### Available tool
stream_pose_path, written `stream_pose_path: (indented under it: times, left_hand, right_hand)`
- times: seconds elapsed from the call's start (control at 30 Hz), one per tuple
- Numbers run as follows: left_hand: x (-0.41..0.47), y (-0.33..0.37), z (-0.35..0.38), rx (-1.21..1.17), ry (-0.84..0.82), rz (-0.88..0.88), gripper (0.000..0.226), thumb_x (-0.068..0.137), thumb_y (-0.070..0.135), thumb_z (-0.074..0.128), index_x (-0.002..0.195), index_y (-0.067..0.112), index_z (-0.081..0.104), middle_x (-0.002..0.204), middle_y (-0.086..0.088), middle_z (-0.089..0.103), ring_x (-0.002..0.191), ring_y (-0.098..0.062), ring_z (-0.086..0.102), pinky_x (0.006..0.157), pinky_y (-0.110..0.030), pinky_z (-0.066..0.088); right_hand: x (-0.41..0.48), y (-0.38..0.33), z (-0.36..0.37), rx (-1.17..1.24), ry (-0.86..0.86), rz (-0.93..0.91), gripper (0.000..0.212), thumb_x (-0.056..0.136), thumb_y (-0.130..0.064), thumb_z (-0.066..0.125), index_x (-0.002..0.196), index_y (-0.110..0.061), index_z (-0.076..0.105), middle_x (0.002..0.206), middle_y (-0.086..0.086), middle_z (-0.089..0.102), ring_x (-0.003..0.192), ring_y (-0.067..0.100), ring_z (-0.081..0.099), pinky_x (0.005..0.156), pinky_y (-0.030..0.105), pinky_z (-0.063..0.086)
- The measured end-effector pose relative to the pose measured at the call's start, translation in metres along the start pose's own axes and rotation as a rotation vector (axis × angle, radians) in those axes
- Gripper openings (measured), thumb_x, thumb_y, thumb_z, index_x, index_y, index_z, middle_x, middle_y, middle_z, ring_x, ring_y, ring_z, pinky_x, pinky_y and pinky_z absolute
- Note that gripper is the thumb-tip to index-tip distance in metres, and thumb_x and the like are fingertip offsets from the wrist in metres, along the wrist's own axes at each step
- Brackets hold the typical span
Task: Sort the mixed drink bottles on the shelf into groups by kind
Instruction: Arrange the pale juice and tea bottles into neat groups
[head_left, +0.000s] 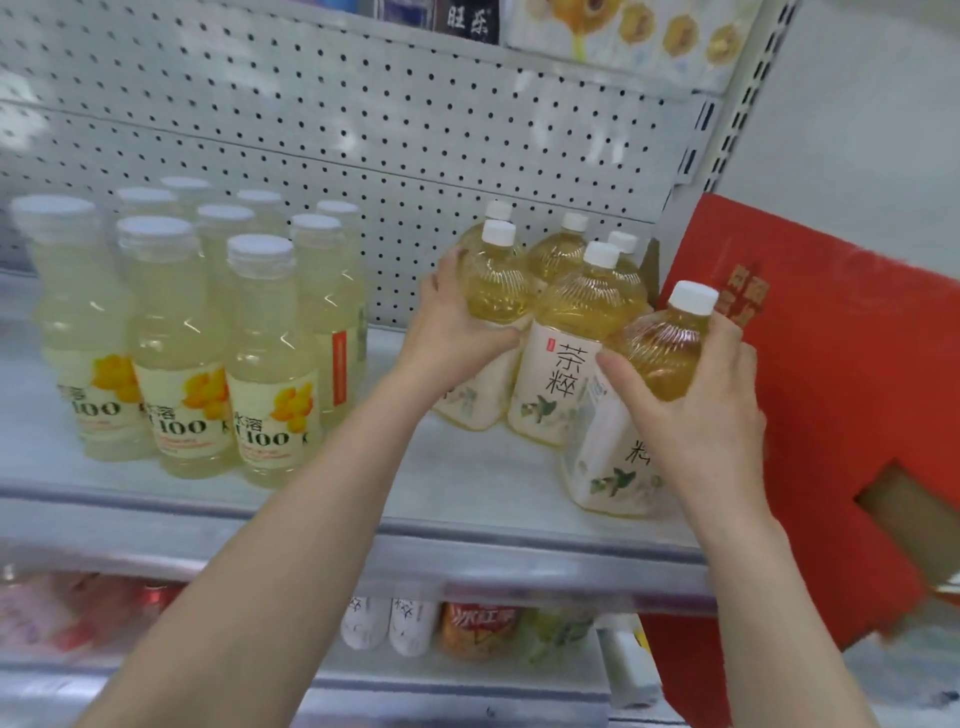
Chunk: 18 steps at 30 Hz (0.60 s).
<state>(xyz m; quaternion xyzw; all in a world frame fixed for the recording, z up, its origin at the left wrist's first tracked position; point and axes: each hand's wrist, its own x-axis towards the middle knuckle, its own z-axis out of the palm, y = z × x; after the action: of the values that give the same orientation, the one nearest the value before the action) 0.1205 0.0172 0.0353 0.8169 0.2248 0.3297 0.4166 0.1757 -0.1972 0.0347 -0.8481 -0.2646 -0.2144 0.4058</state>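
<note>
Already the shelf (467, 483) looks nearly sorted. Below the wrists a lower shelf (332, 686) holds blurred bottles of several kinds; whether they count here I cannot tell. A red carton (831, 389) leans just beyond the right hand's fingertips (726, 319). Well to the left of both hands, the lemon drinks (176, 338) stand upright as one block, untouched. The tea bottles (566, 332) crowd together between the two hands.

The left hand (447, 332) wraps the outer tea bottle (493, 291) at the cluster's left edge, thumb across its front. The right hand (696, 415) curls round a tilted tea bottle (660, 353) at the front right, against its neighbours but not yet upright. What seems left is small: stand that bottle up and squeeze the tea group tight.
</note>
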Motion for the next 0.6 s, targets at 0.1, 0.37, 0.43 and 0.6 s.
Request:
stream_pose_path:
  times: [0.1, 0.37, 0.43, 0.6]
  left_hand:
    - [-0.034, 0.0, -0.014, 0.088, 0.027, 0.024, 0.105, 0.067, 0.047, 0.081, 0.15, 0.032, 0.018, 0.143, -0.001, 0.037, 0.126, -0.022, 0.047, 0.101, -0.04, 0.044]
    - [-0.092, 0.003, -0.046, 0.016, -0.26, 0.122, 0.075, 0.09, 0.048, 0.065, 0.146, 0.044, 0.014, 0.126, 0.02, 0.059, 0.105, 0.003, 0.062, 0.097, -0.035, 0.049]
    - [-0.094, 0.0, -0.04, -0.013, -0.291, 0.148, 0.084, 0.092, 0.04, 0.066, 0.151, 0.045, 0.007, 0.144, 0.014, 0.049, 0.119, -0.003, 0.058, 0.107, -0.039, 0.045]
    - [-0.093, 0.003, -0.019, -0.065, -0.204, 0.134, 0.096, 0.076, 0.053, 0.069, 0.15, 0.051, 0.008, 0.153, 0.009, 0.041, 0.133, -0.017, 0.051, 0.111, -0.048, 0.041]
  right_hand:
    - [0.003, 0.003, 0.001, 0.077, 0.015, -0.007, 0.07, 0.086, -0.064, 0.061, 0.14, -0.026, 0.038, 0.133, 0.002, 0.047, 0.123, 0.026, 0.05, 0.092, 0.038, 0.036]
    - [-0.001, -0.003, -0.001, 0.145, 0.001, 0.017, 0.066, 0.088, -0.063, 0.061, 0.142, -0.031, 0.04, 0.134, 0.001, 0.044, 0.11, 0.013, 0.046, 0.089, 0.028, 0.031]
    - [-0.002, -0.005, -0.004, 0.155, -0.013, 0.024, 0.061, 0.093, -0.062, 0.054, 0.143, -0.03, 0.04, 0.128, -0.003, 0.041, 0.115, 0.016, 0.048, 0.09, 0.028, 0.031]
    - [-0.006, -0.016, -0.003, 0.181, -0.043, 0.04, 0.057, 0.099, -0.059, 0.044, 0.148, -0.03, 0.037, 0.133, -0.002, 0.04, 0.11, 0.009, 0.042, 0.091, 0.026, 0.03]
